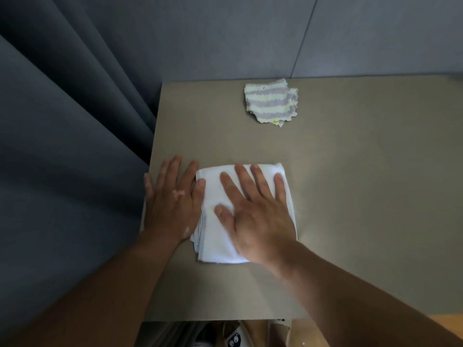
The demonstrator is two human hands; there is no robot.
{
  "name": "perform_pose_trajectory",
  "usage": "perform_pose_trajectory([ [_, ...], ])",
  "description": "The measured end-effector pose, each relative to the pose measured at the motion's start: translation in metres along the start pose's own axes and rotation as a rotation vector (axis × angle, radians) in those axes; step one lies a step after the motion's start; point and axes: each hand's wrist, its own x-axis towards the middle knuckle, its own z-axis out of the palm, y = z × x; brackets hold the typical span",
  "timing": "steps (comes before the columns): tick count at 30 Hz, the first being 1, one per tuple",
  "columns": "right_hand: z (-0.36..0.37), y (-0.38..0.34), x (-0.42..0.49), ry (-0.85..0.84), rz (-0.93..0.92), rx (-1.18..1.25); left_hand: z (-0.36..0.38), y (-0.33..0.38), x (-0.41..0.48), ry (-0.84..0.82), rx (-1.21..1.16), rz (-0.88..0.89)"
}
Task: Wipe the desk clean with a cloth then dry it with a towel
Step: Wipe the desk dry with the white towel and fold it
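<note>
A folded white towel (pixel 215 236) lies on the grey-brown desk (pixel 350 196) near its front left corner. My right hand (pixel 255 211) lies flat on top of the towel with fingers spread, pressing it down. My left hand (pixel 170 199) rests flat on the desk at the towel's left edge, and its thumb touches the towel. A crumpled cloth (pixel 271 102) with purple and pale yellow stripes sits at the back of the desk, apart from both hands.
A dark grey curtain (pixel 62 146) hangs along the desk's left side. A grey wall (pixel 225 33) stands behind the desk. Below the front edge, some shoes and a bag (pixel 238 336) show on the floor.
</note>
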Motion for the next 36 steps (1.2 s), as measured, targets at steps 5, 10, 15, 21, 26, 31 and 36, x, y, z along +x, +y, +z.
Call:
perform_pose_trajectory([
  [5,-0.016,0.015,0.061,-0.021,-0.008,-0.014,-0.005,0.007,0.06,-0.021,0.0,-0.057],
  [10,-0.022,0.028,0.107,-0.001,-0.049,-0.066,0.0,0.003,0.089,0.054,0.036,-0.061],
  [15,-0.02,0.027,0.115,-0.011,-0.026,-0.093,0.002,0.0,0.088,0.089,0.014,-0.046],
  [21,-0.011,0.021,0.044,-0.035,-0.01,-0.064,0.001,0.001,0.085,0.057,0.029,-0.059],
  [26,0.0,0.052,-0.046,-0.002,-0.022,-0.061,-0.005,0.021,0.081,-0.077,0.097,-0.106],
  [31,-0.004,0.078,-0.037,0.041,0.151,-0.035,0.01,0.067,0.045,-0.114,0.084,0.02],
  [36,-0.018,0.095,0.009,0.051,0.293,-0.034,0.016,0.066,0.027,-0.057,0.073,0.037],
])
